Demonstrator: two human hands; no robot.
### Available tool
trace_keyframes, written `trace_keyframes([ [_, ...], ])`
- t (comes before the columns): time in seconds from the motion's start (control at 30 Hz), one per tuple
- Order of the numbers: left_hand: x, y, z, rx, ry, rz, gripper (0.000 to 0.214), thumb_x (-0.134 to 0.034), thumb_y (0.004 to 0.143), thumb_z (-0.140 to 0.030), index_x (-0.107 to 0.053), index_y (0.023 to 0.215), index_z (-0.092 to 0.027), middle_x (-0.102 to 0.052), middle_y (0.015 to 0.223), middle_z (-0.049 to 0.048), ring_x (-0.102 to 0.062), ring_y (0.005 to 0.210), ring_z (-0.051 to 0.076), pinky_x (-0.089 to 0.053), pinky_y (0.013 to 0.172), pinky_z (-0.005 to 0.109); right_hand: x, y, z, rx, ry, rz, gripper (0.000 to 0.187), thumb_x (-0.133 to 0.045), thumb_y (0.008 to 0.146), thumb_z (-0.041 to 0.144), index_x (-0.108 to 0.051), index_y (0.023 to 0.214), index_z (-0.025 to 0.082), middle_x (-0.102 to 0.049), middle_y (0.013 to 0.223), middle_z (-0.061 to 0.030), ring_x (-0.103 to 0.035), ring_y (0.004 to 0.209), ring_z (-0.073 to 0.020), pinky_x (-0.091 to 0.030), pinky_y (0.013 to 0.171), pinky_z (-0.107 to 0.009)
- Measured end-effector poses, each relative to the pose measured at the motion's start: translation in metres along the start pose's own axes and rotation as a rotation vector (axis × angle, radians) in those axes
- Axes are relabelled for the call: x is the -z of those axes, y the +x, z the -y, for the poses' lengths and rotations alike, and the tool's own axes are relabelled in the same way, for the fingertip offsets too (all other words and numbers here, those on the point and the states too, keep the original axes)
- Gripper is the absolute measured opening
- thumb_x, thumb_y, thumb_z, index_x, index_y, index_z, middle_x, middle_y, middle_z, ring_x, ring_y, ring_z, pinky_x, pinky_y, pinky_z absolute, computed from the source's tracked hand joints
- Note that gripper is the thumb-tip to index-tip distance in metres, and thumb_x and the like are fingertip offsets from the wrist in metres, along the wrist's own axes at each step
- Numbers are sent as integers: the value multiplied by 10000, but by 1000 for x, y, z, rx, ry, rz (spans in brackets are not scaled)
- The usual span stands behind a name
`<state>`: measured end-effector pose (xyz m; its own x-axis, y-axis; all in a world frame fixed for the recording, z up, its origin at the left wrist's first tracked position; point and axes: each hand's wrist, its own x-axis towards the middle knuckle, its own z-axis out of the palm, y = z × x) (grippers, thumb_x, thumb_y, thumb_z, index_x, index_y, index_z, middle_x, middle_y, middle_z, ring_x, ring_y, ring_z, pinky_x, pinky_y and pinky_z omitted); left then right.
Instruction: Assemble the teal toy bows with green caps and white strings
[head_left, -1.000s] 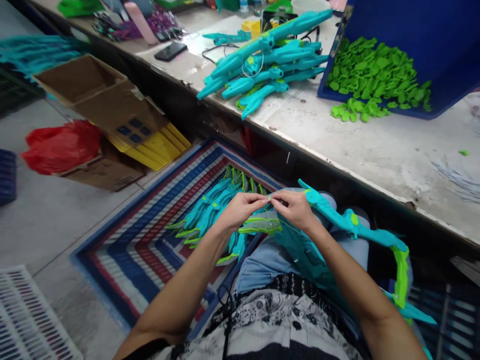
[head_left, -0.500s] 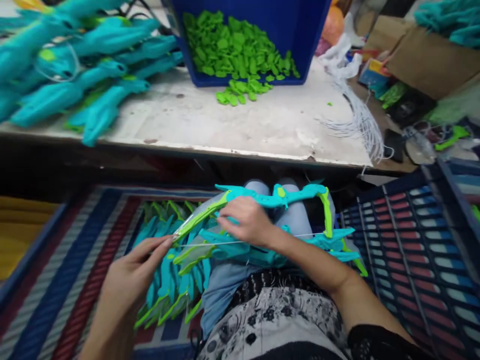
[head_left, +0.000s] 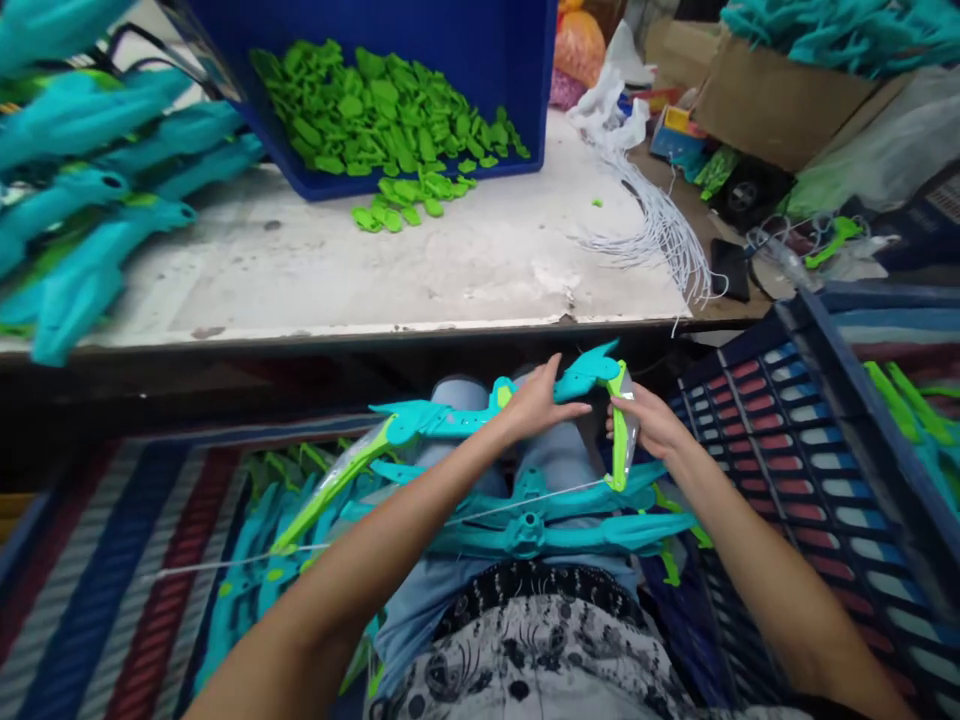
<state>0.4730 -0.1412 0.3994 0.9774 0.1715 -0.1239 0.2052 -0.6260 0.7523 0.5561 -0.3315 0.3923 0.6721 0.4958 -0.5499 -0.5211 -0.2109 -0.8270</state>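
Observation:
A teal and green toy bow [head_left: 442, 418] lies across my lap, below the table edge. My left hand [head_left: 540, 400] grips its teal middle part, fingers wrapped round it. My right hand [head_left: 651, 420] pinches the green tip of the bow's right limb. A white string [head_left: 517, 500] runs from that tip leftward across my knees. More teal bow pieces [head_left: 555, 525] rest on my lap underneath.
A blue bin [head_left: 480, 40] spills green plastic pieces [head_left: 390, 110] onto the worn white table [head_left: 420, 270]. Teal toy bows [head_left: 82, 200] pile at the table's left, white strings [head_left: 660, 235] at its right. Striped crates [head_left: 787, 450] stand on both sides of me.
My left hand has left the bow's left tip and taken its middle. My right hand has shifted from the middle to the right tip. The view has swung further right.

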Motion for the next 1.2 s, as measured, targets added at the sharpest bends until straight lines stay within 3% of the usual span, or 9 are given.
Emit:
trace_keyframes([
  [0.13,7,33,-2,11,-232,305,857,-771,674,-329,-378,1404,-116,-600,1241,180,-592,1102,343,-477,922,436,-9,-20,20,60,29,12,511,-741,633,352,-445,1038,254,-548,587,99,-544,442,-106,-451,388,-207],
  [0.23,26,33,4,9,-655,596,810,-786,652,-314,-414,1363,-203,-666,1029,86,-676,832,246,-547,741,379,-10,-32,33,99,-122,62,601,-738,663,397,-434,1160,248,-504,543,119,-471,364,-83,-373,324,-176],
  [0.33,40,22,7,100,-885,701,768,-779,686,-425,-415,1326,-209,-653,844,39,-640,585,165,-534,562,307,-13,-44,54,102,-343,139,656,-731,691,405,-434,1242,210,-478,513,120,-460,347,-84,-377,320,-182],
  [0.43,52,7,3,111,-902,706,668,-680,759,-560,-455,1272,-196,-641,757,29,-599,507,136,-492,479,258,-18,-56,84,62,-564,240,653,-710,724,374,-436,1285,185,-469,484,116,-470,353,-91,-382,335,-185],
  [0.53,68,-9,-6,95,-934,668,635,-668,788,-530,-453,1304,-229,-657,810,36,-633,599,151,-516,531,265,-27,-62,114,49,-771,327,647,-707,742,342,-443,1311,179,-517,520,93,-494,378,-90,-374,353,-180],
  [0.67,87,-27,-15,60,-1043,467,609,-720,778,-419,-474,1310,-254,-669,908,47,-648,688,161,-554,630,309,-42,-60,142,111,-916,372,689,-715,750,349,-431,1354,178,-580,585,59,-519,413,-94,-379,369,-182],
  [0.8,97,-38,-19,25,-1093,293,549,-647,817,-504,-510,1276,-235,-672,893,58,-631,613,147,-545,588,301,-59,-59,159,172,-980,367,739,-728,738,346,-419,1385,166,-547,506,71,-499,397,-103,-365,359,-187],
  [1.0,109,-45,-25,-7,-1044,277,547,-669,788,-525,-516,1197,-196,-638,792,31,-629,583,152,-515,542,270,-66,-66,164,210,-940,375,718,-708,751,348,-427,1385,164,-512,481,82,-474,374,-99,-333,352,-194],
  [1.2,103,-50,-34,-59,-889,369,448,-643,815,-501,-507,1127,-209,-622,851,18,-606,642,130,-507,589,256,-51,-73,168,269,-1106,518,594,-709,754,373,-537,1297,205,-637,726,18,-543,541,-108,-409,472,-206],
])
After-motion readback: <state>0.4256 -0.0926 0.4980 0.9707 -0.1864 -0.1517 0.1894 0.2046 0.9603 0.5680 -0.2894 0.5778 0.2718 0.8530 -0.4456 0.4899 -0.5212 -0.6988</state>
